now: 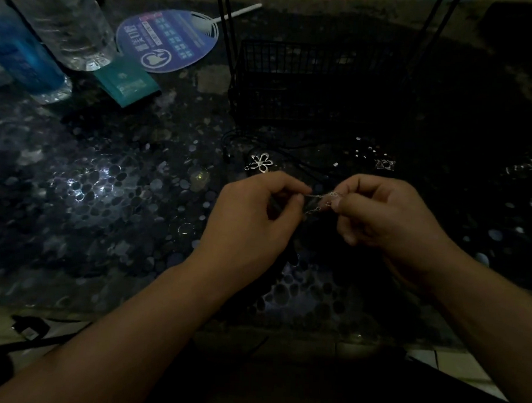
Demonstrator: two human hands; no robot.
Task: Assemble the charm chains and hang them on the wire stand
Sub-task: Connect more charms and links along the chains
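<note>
Shiny metal chain [318, 203], black wire stand [309, 81], glossy pebbled table [106, 194].

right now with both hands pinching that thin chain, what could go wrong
1. The scene is very dim, so the fine chain pinched between left hand and right hand is hard to see; a link could slip from the grip.
2. On the dark pebbled table, a dropped piece could be hard to spot near the flower charm.

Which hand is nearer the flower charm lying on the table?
Left. The left hand sits just below the flower charm; the right hand is farther off, below and to its right.
</note>
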